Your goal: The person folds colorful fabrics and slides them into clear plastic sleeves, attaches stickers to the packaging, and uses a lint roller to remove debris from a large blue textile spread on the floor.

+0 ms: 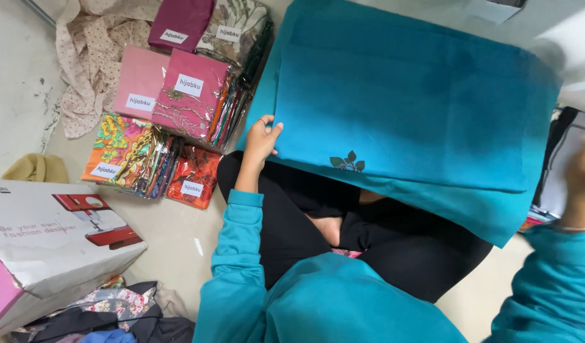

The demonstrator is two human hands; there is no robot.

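Sat cross-legged on the floor, with one folded teal cloth lying over the lap and knees. Held its left edge with the left hand, fingers pinching the fold, thumb on top. Saw the right hand at the right border, blurred; cannot tell about its fingers. Counted about six scarf packets in clear wrap, stacked near the left knee. Noticed one white sewing machine box lower left.
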